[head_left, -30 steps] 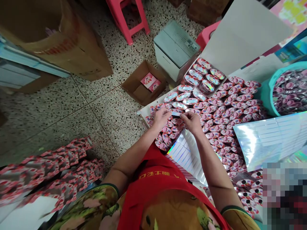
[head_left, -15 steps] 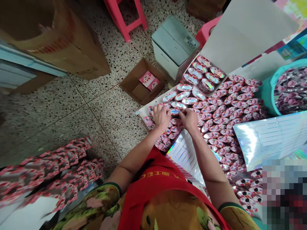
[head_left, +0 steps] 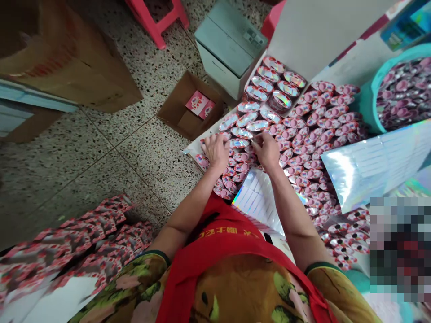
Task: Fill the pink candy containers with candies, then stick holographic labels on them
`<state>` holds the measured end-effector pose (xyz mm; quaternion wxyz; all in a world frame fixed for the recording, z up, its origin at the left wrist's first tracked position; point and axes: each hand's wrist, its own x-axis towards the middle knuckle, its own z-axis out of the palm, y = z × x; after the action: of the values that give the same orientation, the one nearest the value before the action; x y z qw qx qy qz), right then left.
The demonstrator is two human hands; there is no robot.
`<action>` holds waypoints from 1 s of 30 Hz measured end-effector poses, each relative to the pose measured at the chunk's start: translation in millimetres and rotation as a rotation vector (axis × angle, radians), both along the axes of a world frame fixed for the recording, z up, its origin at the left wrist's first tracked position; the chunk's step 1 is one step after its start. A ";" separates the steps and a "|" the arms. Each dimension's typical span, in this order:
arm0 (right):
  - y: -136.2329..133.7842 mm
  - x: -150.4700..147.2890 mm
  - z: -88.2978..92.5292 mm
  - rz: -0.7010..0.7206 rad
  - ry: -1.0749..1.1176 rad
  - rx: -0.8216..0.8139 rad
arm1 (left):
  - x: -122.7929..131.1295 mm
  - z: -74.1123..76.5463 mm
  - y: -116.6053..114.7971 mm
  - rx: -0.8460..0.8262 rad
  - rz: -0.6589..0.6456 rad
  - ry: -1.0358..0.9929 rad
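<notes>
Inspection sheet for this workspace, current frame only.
Surface: white board packed with rows of small round pink-lidded cups.
Job's things: silver-topped cups beyond the hands; small holographic sticker sheet at the lap.
Clutter: large holographic foil sheet over cups at right; teal plastic basin full of cups.
Hands: left hand flat on cups; right hand fingertips on a cup, grip unclear.
Cables: nothing seen.
Surroundings: speckled terrazzo floor, open brown cardboard box, pink plastic stool, grey-white box-shaped machine.
</notes>
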<state>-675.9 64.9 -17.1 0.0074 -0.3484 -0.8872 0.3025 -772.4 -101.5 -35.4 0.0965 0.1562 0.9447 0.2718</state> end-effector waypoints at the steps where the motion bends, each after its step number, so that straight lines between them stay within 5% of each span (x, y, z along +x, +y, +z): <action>1: 4.0 18.1 3.1 0.000 0.039 -0.019 | 3.8 3.1 -1.1 0.047 -0.042 0.000; 7: 15.2 150.7 21.0 0.061 -0.213 -0.016 | 56.6 16.7 7.1 0.178 -0.706 -0.103; 10: 6.4 183.7 13.8 0.029 -0.331 0.031 | 82.4 15.9 17.1 0.131 -0.909 -0.121; 18: -3.5 191.3 4.1 0.091 -0.233 -0.070 | 122.7 12.9 47.2 -0.030 -1.139 0.006; 24: -2.2 209.0 5.4 -0.019 -0.426 0.165 | 130.0 1.3 60.3 -0.072 -1.124 0.086; 30: -0.6 213.2 7.4 -0.071 -0.357 0.122 | 131.6 1.8 54.6 -0.019 -1.080 0.066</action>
<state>-462.7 64.3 -9.7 -0.1186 -0.4264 -0.8783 0.1811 -640.7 -46.9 -33.6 0.1940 0.6270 0.7350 0.1701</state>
